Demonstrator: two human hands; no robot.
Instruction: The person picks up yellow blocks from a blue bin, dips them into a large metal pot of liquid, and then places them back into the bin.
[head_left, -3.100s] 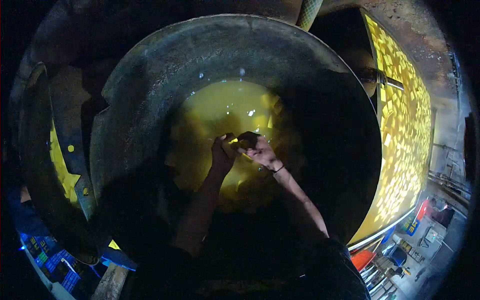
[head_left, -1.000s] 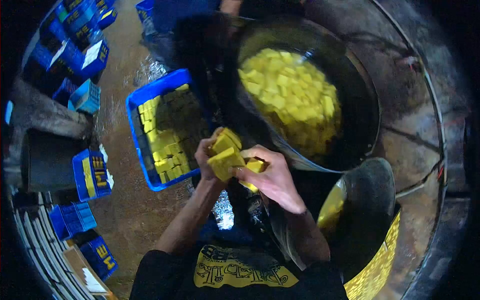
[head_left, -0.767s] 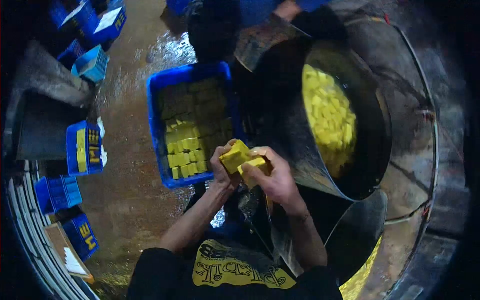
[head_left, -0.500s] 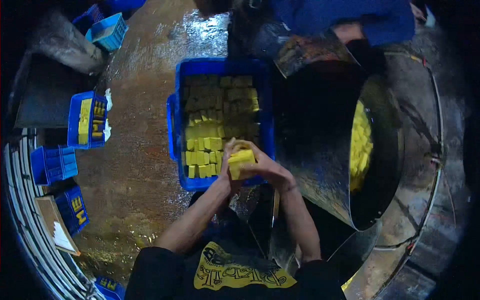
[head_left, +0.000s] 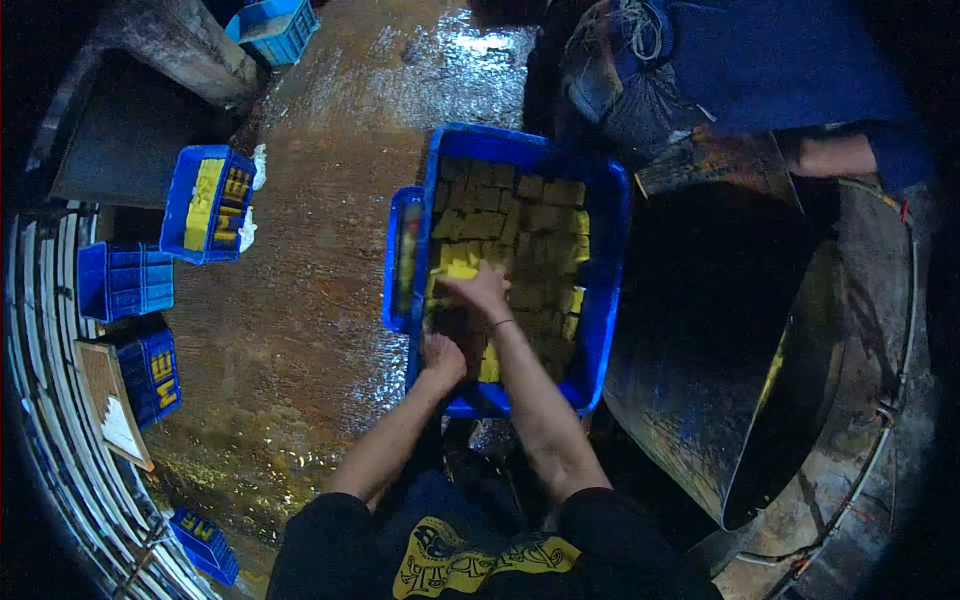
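Presently both hands are inside the large blue crate [head_left: 612, 250], which stands on the wet floor [head_left: 320, 200] just in front of the person. The right hand [head_left: 481, 291] lies palm down on the yellow blocks [head_left: 457, 268] at the left middle of the crate, fingers drawn together over them; whether they pinch a block or merely press on it cannot be told. The left hand [head_left: 441, 356] sits lower, at the near left corner against the crate wall, fingers curled downward; any hold there is hidden.

Judgement on the step in hand, seating blocks in the layer: it would be done well by lowering each piece flat, edge tight to its neighbour, and letting go gently, since the blocks look soft and wet and would likely bruise or crumble if dropped or squeezed. The left hand seems best used to steady the row.

Condition of the blocks: roughly square, bright yellow where light reaches them, dull olive in shadow, packed in fairly even rows across most of the crate. The far rows look complete; the near end is too dark to grade.

Nearby: a dark metal pan [head_left: 700, 400] just right of the crate, a co-worker's blue sleeve [head_left: 800, 70] beyond it, and small blue crates [head_left: 205, 205] well apart to the left
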